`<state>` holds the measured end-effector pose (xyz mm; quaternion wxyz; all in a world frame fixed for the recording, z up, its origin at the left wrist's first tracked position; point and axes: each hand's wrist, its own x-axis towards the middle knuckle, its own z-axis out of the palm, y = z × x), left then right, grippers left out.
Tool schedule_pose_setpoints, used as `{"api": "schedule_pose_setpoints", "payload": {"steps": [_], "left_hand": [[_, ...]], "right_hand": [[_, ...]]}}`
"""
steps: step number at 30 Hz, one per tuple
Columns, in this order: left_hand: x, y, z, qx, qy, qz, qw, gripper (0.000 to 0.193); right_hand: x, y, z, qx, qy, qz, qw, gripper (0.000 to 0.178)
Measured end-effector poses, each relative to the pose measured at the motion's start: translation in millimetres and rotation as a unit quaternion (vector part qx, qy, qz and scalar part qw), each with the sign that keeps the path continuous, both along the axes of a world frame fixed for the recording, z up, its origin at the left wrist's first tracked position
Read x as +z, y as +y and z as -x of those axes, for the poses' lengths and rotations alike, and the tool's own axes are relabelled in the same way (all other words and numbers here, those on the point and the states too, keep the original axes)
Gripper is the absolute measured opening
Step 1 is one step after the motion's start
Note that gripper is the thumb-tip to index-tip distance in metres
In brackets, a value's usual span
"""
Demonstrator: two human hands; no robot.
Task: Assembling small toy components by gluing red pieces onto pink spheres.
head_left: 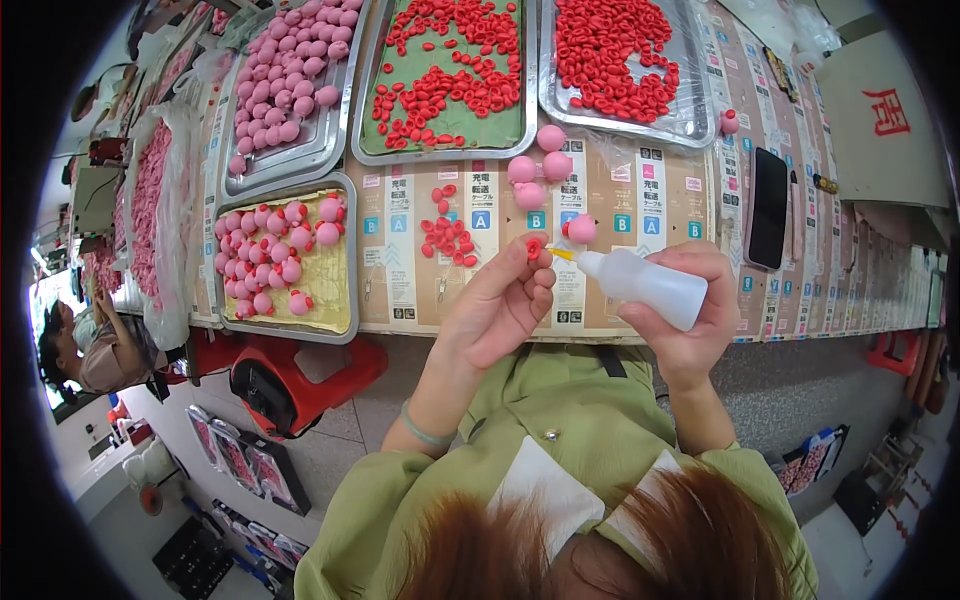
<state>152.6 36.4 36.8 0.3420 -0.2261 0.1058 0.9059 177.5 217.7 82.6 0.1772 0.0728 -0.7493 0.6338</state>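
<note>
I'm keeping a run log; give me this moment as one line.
left hand: pinching red piece | right hand: holding white bottle, yellow tip near that piece | nearby: pink ball, loose red pieces

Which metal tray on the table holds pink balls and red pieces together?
The yellow-lined tray at lower left: it has pink balls with red pieces; the other trays each hold one kind.

Red piece (535, 246), white bottle (652, 287)

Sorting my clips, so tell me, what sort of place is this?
Probably a small assembly workshop: metal trays hold many similar red pieces and pink balls, and the right hand holds a nozzled bottle.
</note>
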Motion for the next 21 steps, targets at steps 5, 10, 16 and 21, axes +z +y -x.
{"api": "schedule_pose_setpoints", "payload": {"steps": [5,10,16,21], "left_hand": [[-0.3,0.9,0.3,-0.002,0.005,-0.01,1.0,0.019],[3.5,3.5,2.1,0.004,0.019,0.012,1.0,0.019],[4.2,2.9,2.2,0.009,0.026,0.01,1.0,0.019],[5.1,2.5,1.9,0.018,0.026,0.021,0.999,0.018]], "right_hand": [[-1.7,-0.7,0.2,-0.002,-0.001,-0.018,1.0,0.042],[-0.3,-0.6,-0.4,0.004,0.007,-0.048,0.999,0.042],[-1.7,0.5,0.7,-0.012,0.019,-0.054,0.998,0.043],[-0.9,0.6,-0.7,-0.012,0.018,-0.059,0.998,0.042]]}}
